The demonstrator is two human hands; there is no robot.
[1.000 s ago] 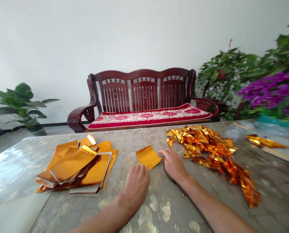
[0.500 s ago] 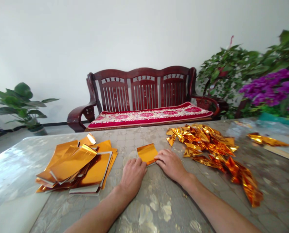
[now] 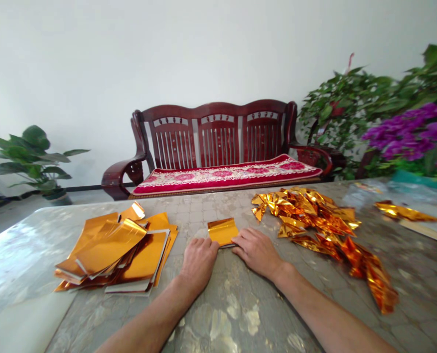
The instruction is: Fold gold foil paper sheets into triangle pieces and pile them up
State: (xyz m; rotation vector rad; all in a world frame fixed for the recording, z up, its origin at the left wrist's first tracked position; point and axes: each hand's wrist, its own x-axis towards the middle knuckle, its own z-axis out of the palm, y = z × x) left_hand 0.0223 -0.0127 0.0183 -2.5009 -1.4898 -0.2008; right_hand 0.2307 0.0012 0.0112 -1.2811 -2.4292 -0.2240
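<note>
A small sheet of gold foil paper (image 3: 222, 231) lies on the table in front of me, its far edge curling up and its near edge folded. My left hand (image 3: 200, 258) is closed at its near left corner, fingers curled and pressed to the fold. On the near right corner, my right hand (image 3: 257, 250) pinches the same sheet, thumb and fingertips together. Left of my hands is a loose stack of gold foil paper sheets (image 3: 111, 250) with pale undersides. A heap of folded gold foil pieces (image 3: 310, 215) lies to the right.
The table (image 3: 233, 314) has a patterned grey cover. At its right end are clear plastic bags (image 3: 365, 193), a lone folded gold piece (image 3: 405, 212) and purple flowers (image 3: 413, 130). A wooden bench (image 3: 214, 132) stands beyond, and a potted plant (image 3: 38, 162) at the left.
The gold sheet has turned slightly, its near edge now lying more level. Both hands have shifted a little to the left along the fold, still holding it.
</note>
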